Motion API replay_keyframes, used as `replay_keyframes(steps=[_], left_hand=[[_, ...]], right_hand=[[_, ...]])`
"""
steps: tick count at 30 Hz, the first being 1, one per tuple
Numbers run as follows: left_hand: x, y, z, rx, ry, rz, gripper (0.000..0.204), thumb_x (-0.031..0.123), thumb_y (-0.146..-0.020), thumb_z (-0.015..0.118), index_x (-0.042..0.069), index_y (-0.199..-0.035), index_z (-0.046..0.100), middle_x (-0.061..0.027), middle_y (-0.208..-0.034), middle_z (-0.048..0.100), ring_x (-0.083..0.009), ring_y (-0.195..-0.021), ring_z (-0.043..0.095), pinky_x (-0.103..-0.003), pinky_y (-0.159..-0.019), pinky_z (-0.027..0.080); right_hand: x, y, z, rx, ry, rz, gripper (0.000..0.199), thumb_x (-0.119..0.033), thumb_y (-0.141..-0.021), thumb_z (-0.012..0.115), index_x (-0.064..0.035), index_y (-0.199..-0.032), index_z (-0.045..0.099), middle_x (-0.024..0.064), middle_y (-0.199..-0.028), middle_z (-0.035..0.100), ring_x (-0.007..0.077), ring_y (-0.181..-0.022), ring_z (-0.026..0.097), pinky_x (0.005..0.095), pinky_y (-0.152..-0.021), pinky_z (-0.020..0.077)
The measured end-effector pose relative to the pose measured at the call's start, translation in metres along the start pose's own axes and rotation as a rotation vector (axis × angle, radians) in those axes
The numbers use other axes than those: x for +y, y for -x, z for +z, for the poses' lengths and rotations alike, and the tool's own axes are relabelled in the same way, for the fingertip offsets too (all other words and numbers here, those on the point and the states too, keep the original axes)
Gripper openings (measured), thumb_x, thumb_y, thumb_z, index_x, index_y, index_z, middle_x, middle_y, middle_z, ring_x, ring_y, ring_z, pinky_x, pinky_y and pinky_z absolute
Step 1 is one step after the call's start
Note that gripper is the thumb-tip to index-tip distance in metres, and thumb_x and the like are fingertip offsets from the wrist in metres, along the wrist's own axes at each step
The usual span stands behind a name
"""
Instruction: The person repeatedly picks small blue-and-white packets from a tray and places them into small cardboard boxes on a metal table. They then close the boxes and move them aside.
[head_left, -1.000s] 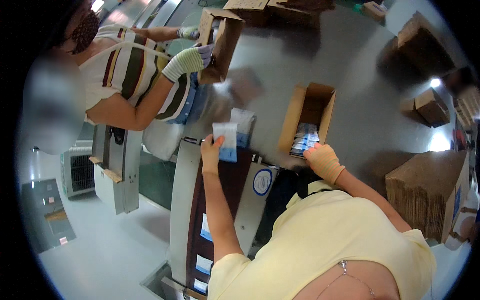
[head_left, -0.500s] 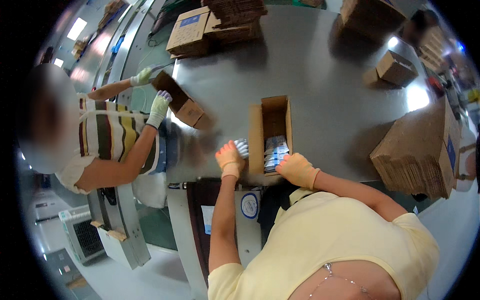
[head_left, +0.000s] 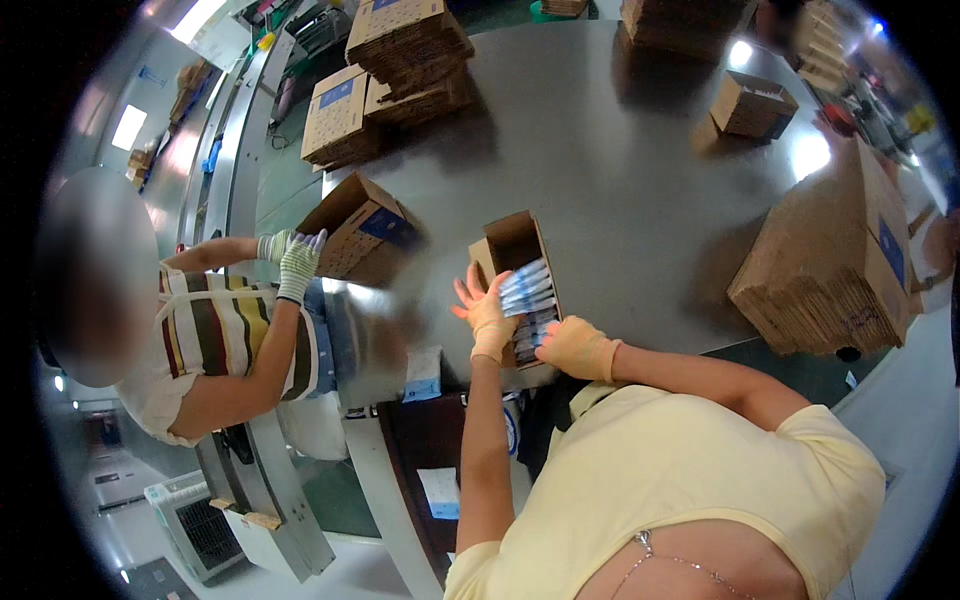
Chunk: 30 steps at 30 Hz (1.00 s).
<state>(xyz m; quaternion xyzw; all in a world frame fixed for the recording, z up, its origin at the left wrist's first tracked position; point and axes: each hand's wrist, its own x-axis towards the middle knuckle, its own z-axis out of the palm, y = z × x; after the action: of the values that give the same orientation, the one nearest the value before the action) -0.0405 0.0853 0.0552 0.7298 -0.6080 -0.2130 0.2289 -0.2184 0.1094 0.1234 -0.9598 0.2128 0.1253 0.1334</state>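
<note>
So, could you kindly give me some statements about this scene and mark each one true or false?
1. The person's left grip is spread open beside blue-and-white packets at the open carton. True.
2. A stack of flattened cartons stands to the right of the open carton. True.
3. The person's right grip is on that stack. False: the right grip is at the open carton's near end.
4. The co-worker's hands are bare. False: striped gloves cover them.
5. A packet lies on the dark strip, left of the person's left forearm. True.
</note>
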Motion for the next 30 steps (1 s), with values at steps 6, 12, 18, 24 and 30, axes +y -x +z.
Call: replay_keyframes(steps=[6,12,18,24,30], left_hand=[[0.062,-0.003,-0.038,-0.240,-0.432,0.062,0.109,0.035,-0.053,0.087,0.021,-0.145,0.029,-0.0184,-0.152,0.016,-0.0413,-0.141,0.010,-0.065,-0.106,0.013],[0.048,-0.038,0.012,-0.292,-0.516,0.390,0.075,0.013,-0.074,0.065,0.003,-0.140,0.031,-0.0190,-0.140,0.040,-0.0304,-0.130,0.040,-0.041,-0.105,0.034],[0.070,-0.049,-0.001,-0.657,-0.464,0.254,0.043,0.026,-0.064,0.077,0.009,-0.102,0.066,-0.0132,-0.102,0.068,-0.0304,-0.096,0.066,-0.040,-0.081,0.053],[0.053,-0.012,0.009,-0.477,-0.352,0.191,0.057,0.030,-0.074,0.067,0.005,-0.122,0.050,-0.0185,-0.130,0.051,-0.0279,-0.125,0.046,-0.039,-0.103,0.037],[0.013,0.098,-0.032,0.202,0.421,0.150,0.050,0.019,-0.080,0.065,0.002,-0.126,0.052,-0.0152,-0.131,0.051,-0.0327,-0.124,0.046,-0.040,-0.106,0.034]], right_hand=[[0.006,0.003,0.004,0.040,0.061,0.021,0.014,-0.015,-0.080,0.059,-0.0149,-0.092,0.066,0.0030,-0.088,0.066,0.0212,-0.089,0.062,0.0351,-0.071,0.0514],[0.008,-0.003,0.015,0.034,0.083,-0.033,0.016,-0.017,-0.080,0.059,-0.0144,-0.095,0.066,0.0036,-0.092,0.068,0.0220,-0.085,0.064,0.0349,-0.065,0.0513],[0.002,-0.004,0.022,0.034,0.217,0.050,0.019,-0.016,-0.081,0.058,-0.0142,-0.098,0.065,0.0017,-0.092,0.067,0.0202,-0.092,0.062,0.0348,-0.066,0.0496],[0.005,-0.010,0.035,0.192,0.111,0.077,0.015,-0.020,-0.085,0.056,-0.0107,-0.088,0.067,0.0053,-0.083,0.068,0.0231,-0.086,0.063,0.0377,-0.066,0.0494],[0.004,-0.006,0.021,0.107,0.186,0.020,0.010,-0.019,-0.080,0.062,-0.0147,-0.089,0.064,0.0030,-0.088,0.066,0.0207,-0.089,0.060,0.0364,-0.068,0.0482]])
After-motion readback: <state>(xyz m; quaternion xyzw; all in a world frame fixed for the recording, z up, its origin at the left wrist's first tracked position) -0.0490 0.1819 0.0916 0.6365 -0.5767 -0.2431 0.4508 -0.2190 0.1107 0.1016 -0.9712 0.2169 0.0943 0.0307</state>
